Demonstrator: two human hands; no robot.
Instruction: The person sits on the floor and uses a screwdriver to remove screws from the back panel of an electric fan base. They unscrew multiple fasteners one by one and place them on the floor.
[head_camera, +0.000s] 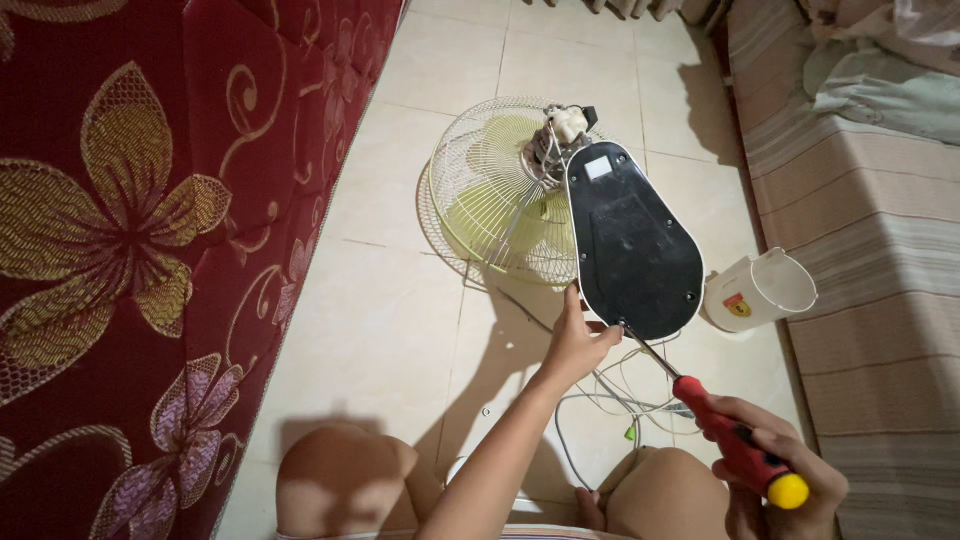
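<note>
gripping a red screwdriver with a yellow cap, the right hand sits at five o'clock in the frame, its fingers curled tight around the handle. the metal shaft runs up toward eleven o'clock, and its tip meets a screw point at the lower edge of a black base plate. the left hand, at the centre of the view, steadies that same edge: thumb and fingers are pressed to the plate's rim just left of the tip, fingers close together and not wrapped around anything.

the base plate is a rounded oval, tilted so its underside faces the camera, with small screw holes along its border and a pale label near its top. behind it, at twelve o'clock, lies a fan with a white wire cage and pale green blades, resting on a tiled floor; its motor housing and wiring show at the top of the plate. a thin cord loops across the tiles between the hands.

at three o'clock from the plate stands a white plastic cover, near a striped mattress along the right edge. a red floral mattress fills the left side. the person's bare knees show at six o'clock.
</note>
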